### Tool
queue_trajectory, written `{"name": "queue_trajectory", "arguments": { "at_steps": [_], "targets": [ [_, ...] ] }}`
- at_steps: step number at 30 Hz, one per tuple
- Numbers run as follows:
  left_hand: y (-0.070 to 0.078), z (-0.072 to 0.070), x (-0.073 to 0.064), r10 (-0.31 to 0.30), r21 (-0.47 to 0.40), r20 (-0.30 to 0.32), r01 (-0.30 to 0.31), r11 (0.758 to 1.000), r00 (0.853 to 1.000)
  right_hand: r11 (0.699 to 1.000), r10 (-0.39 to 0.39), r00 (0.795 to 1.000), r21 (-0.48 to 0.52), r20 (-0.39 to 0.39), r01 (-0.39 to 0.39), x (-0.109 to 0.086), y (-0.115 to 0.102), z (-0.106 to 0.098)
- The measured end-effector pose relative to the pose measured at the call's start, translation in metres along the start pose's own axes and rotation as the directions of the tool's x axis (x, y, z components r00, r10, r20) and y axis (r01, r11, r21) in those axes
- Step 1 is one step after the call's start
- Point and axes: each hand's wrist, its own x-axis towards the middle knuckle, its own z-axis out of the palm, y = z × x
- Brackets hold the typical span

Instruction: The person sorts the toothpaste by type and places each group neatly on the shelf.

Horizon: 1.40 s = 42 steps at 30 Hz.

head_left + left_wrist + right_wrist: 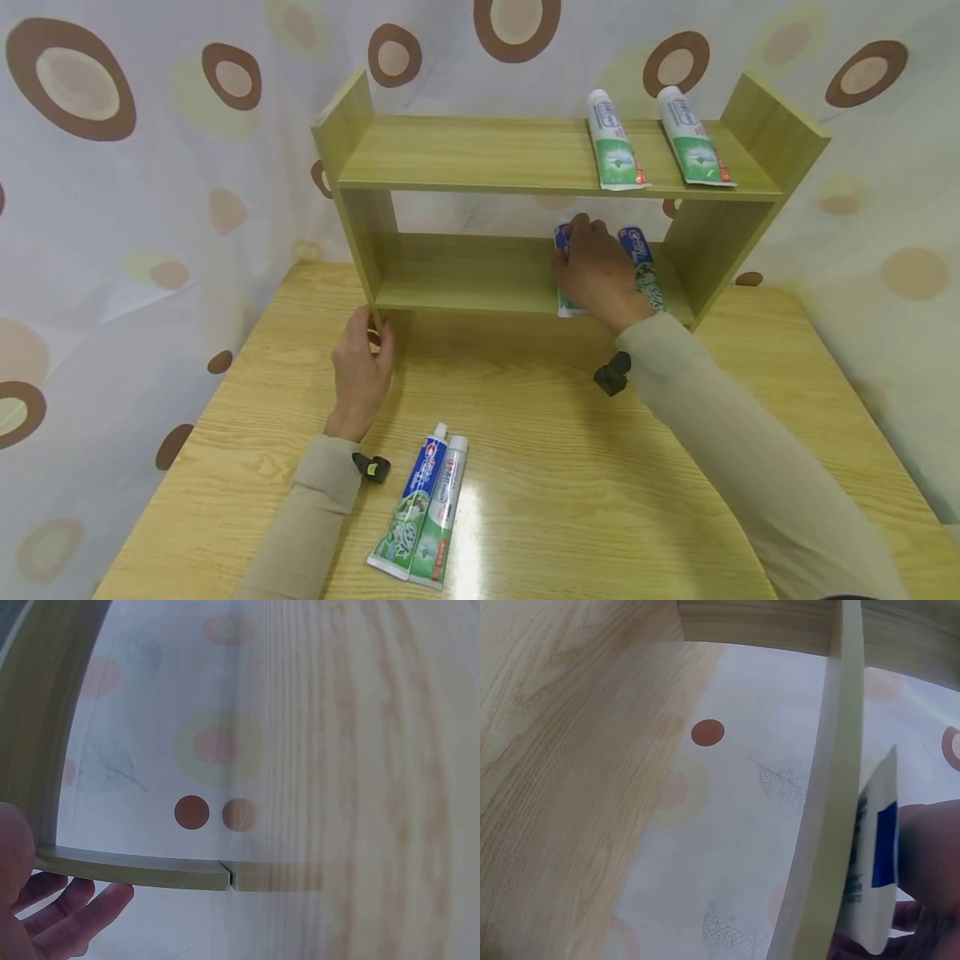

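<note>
My left hand (362, 362) grips the lower end of the left side panel (135, 871) of a wooden two-tier shelf (457, 150), thumb on one side and fingers on the other. On the lower tier, my right hand (597, 271) holds a blue and green toothpaste tube (567, 310), mostly hidden beneath the hand. Its pale flat end (874, 855) sticks out past the shelf's front edge in the right wrist view. A second blue and green toothpaste tube (636, 246) lies just right of that hand, partly covered by the wrist.
Two white and green toothpaste tubes (617, 146) lie on the upper tier, toward the right. On the wooden table (540, 467), a blue and green tube (416, 500) and a white and green tube (442, 517) lie side by side near my left forearm. Patterned sheeting (165, 250) stands behind.
</note>
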Motion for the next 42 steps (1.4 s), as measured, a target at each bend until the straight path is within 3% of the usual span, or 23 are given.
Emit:
{"name": "queue_trajectory", "arguments": {
  "at_steps": [6,9,12,16,19,34,42],
  "targets": [
    [-0.001,-0.001,-0.003,-0.002,-0.003,0.003,0.002,1.0,1.0,1.0,-0.029,0.999,0.014,0.023,0.028,-0.004,0.003,0.0],
    [-0.001,-0.001,-0.003,-0.004,-0.006,0.004,0.004,1.0,1.0,0.999,-0.053,0.999,-0.011,-0.003,0.053,-0.009,0.002,-0.001],
    [-0.001,-0.001,-0.003,-0.005,-0.008,0.005,0.005,1.0,1.0,0.995,-0.092,0.991,-0.034,-0.093,0.089,-0.018,-0.001,-0.002],
    [-0.002,-0.001,-0.003,-0.01,-0.008,0.011,0.01,1.0,1.0,0.986,-0.166,0.955,-0.076,-0.246,0.152,-0.03,-0.005,-0.003],
    [-0.001,-0.001,-0.003,-0.015,-0.007,0.015,0.015,1.0,1.0,0.977,-0.208,0.934,-0.1,-0.292,0.187,-0.038,-0.007,-0.005],
    [-0.001,0.0,0.0,0.001,-0.006,0.002,-0.001,1.0,1.0,0.975,-0.223,0.946,-0.039,-0.234,0.22,-0.073,-0.013,-0.003],
    [-0.001,0.001,0.001,0.002,-0.012,-0.003,-0.002,1.0,1.0,0.954,-0.3,0.925,-0.068,-0.234,0.292,-0.09,-0.018,0.014]
  ]
}}
